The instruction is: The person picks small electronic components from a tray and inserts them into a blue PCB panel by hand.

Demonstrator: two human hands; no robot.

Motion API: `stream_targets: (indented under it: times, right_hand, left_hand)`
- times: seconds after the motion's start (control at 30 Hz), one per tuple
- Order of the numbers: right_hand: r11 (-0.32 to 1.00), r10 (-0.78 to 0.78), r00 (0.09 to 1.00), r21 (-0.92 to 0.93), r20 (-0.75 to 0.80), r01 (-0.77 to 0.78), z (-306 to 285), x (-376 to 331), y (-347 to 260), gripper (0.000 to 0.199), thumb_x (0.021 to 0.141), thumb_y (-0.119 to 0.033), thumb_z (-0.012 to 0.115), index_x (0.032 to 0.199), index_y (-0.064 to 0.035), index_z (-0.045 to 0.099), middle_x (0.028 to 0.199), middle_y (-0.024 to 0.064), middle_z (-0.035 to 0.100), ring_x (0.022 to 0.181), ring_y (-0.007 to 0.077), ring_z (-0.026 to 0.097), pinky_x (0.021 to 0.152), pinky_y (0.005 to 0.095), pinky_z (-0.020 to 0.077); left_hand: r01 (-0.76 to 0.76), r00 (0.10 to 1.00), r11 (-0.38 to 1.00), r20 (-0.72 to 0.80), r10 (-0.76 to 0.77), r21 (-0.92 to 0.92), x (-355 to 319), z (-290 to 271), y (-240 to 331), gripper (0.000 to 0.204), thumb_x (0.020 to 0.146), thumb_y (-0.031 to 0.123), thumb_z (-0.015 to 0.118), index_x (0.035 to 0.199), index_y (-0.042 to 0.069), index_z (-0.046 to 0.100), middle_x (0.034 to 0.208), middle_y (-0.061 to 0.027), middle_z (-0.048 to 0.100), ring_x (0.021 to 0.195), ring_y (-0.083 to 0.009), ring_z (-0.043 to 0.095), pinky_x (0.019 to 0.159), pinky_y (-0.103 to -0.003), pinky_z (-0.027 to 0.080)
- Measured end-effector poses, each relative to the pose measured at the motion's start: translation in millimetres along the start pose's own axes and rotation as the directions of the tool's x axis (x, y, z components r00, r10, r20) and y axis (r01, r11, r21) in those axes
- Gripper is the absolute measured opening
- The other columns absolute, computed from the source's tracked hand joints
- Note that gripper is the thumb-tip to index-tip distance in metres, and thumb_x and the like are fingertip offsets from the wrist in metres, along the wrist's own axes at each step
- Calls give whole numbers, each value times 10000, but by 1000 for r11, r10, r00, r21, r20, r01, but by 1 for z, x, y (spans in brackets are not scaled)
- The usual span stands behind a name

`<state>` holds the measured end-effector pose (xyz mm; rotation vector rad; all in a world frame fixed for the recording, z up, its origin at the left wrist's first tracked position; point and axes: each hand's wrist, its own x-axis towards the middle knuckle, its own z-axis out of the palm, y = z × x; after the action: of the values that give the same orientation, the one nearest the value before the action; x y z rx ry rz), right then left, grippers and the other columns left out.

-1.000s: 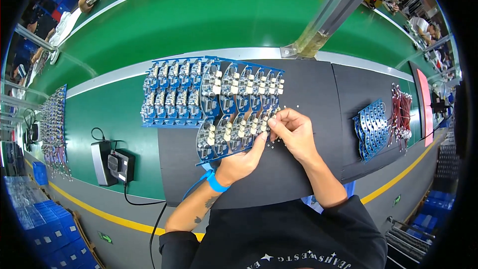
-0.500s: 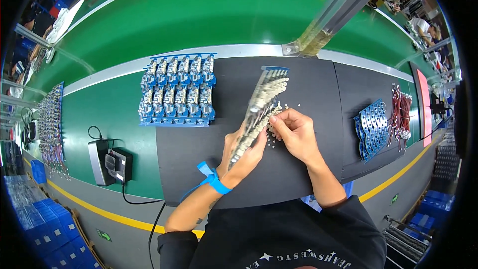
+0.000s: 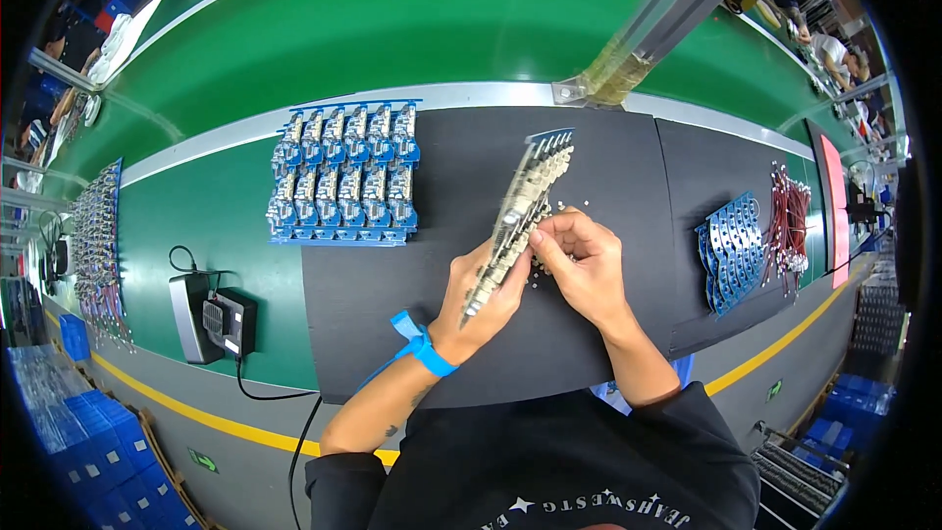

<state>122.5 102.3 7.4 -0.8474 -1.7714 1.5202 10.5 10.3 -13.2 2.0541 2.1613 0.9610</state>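
Leftmost, a rack of small grey parts (image 3: 96, 250) lies at the far left edge of the counter (image 3: 392, 29). Near it, a grey box with a black unit (image 3: 211, 316) sits on the green surface, its cable trailing toward the lower edge. Further right, a blue panel of circuit boards (image 3: 343, 177) lies flat, half on the green surface and half on the black mat (image 3: 392, 334).

At centre, a second panel of circuit boards (image 3: 520, 216) is held tilted on edge above the mat, so that it shows almost edge-on; its upper end points away from the person. The left hand (image 3: 481, 299), with a blue strap (image 3: 420, 345) at the wrist, is closed around the lower end of this panel from below. The right hand (image 3: 579, 260) touches the panel's right side at mid-length, its fingers (image 3: 548, 236) curled and pinched against the edge. Whether the right hand also holds a small part cannot be told. Small pale loose parts (image 3: 569, 204) lie on the mat just beside the right hand.

Rightmost, a stack of blue boards (image 3: 731, 250) and a bundle of red wires (image 3: 790, 216) lie on a separate mat, well apart from both hands.
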Motion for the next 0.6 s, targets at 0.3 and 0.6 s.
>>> stream_targets:
  times: [0.3, 0.6]
  right_hand:
    - [977, 205, 978, -52, -36, -207, -7, 0, -9, 105, 840, -61, 622, 870, 36, 593, 647, 38, 600, 556, 63, 556, 505, 192, 441]
    - [997, -78, 997, 27, 0, 78, 3, -3, -11, 80, 801, -15, 649, 844, 36, 606, 748, 41, 598, 587, 56, 558, 512, 185, 432]
  left_hand:
    - [434, 900, 781, 256, -353, -449, 4, -8, -2, 421, 773, -14, 537, 1193, -44, 522, 1045, -145, 600, 969, -301, 581, 882, -380, 440]
    - [8, 985, 919, -158, -76, -395, 4, 8, -4, 439, 788, -66, 550, 1218, 3, 495, 1005, -202, 598, 741, -363, 626, 628, -333, 524]
